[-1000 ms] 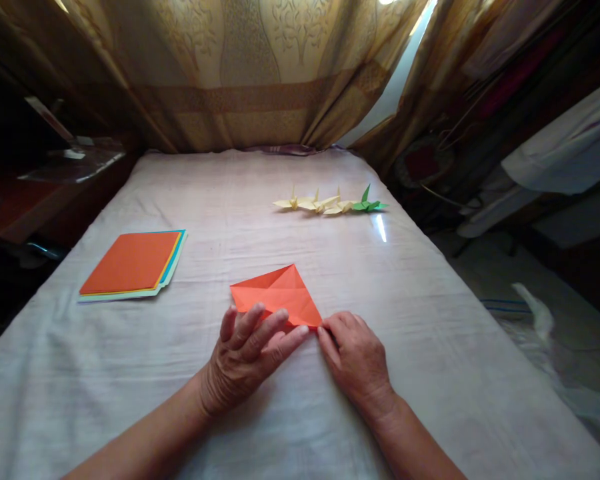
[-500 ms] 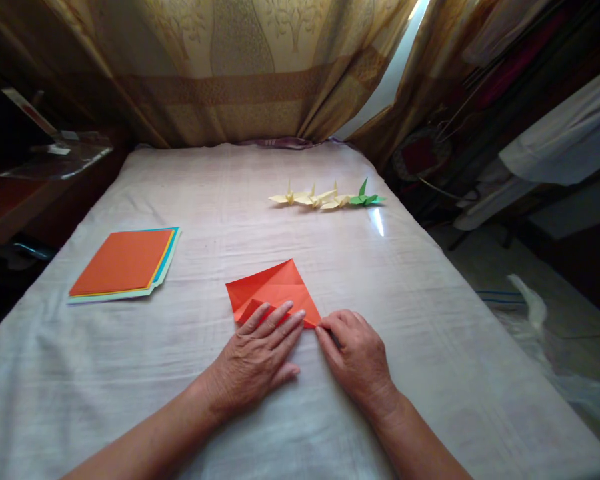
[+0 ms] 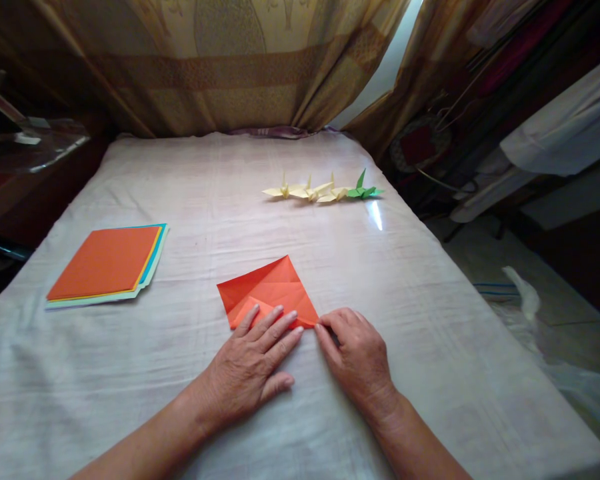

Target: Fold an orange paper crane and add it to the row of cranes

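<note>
The orange-red paper is found on the cloth-covered worktop, well inside its side edges. A stretch of cloth is left between the paper and the stack of coloured sheets, which is placed near the left edge. A further stretch is seen toward the far side, where a row of pale yellow paper cranes and a green paper crane is set near the right edge. The far edge is bordered by a curtain. To the right of the right hand, a broad band of cloth is noted up to the edge.

The left hand is laid palm down, its fingers extended over the paper's folded near side and its thumb spread away; nothing is clamped in this grip. The right hand is curled, with thumb and forefinger brought together on the paper's right corner. Both forearms are extended from the near side.
</note>
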A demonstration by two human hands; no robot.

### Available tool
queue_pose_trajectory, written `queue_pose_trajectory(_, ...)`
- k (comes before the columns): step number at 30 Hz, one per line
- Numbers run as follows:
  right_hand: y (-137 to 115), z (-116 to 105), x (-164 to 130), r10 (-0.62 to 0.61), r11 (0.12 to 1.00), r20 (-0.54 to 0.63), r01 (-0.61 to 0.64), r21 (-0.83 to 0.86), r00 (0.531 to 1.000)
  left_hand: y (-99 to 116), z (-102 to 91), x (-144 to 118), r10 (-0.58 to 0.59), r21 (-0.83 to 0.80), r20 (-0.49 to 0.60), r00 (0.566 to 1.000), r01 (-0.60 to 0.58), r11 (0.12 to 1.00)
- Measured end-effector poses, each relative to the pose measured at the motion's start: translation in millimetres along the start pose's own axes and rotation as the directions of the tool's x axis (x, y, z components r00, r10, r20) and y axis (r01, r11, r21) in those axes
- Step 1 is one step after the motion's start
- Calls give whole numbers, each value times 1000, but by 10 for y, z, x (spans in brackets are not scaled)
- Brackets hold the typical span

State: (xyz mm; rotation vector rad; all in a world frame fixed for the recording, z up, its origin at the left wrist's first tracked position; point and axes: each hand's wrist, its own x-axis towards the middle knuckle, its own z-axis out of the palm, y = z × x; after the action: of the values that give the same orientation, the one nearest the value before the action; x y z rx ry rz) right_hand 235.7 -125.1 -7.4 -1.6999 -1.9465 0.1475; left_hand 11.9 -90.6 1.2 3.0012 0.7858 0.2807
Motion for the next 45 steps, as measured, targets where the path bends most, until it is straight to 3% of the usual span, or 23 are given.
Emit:
queue_pose_trajectory(23,-3,12,7,22,1000,-4,-22,2,1000,16,-26,0,-55,-87,165,985,70,994)
queue_pose_trajectory(29,10,15,14,13,1000,-15,-13,27,1000,22,-47,6,-51,-84,148,988,63,994)
queue_pose_trajectory(32,50,-4,21,21,993,-35,-17,118,999,24,-37,0,-47,-83,124,991,57,995)
queue_pose_trajectory(37,136,-38,21,148,956,-113,-113,269,982,17,-19,-10,-38,-77,93,995,45,996)
queue_pose_trajectory(45,37,-7,37,109,981,-69,-96,166,992,10,-19,0,-39,-68,107,993,46,997)
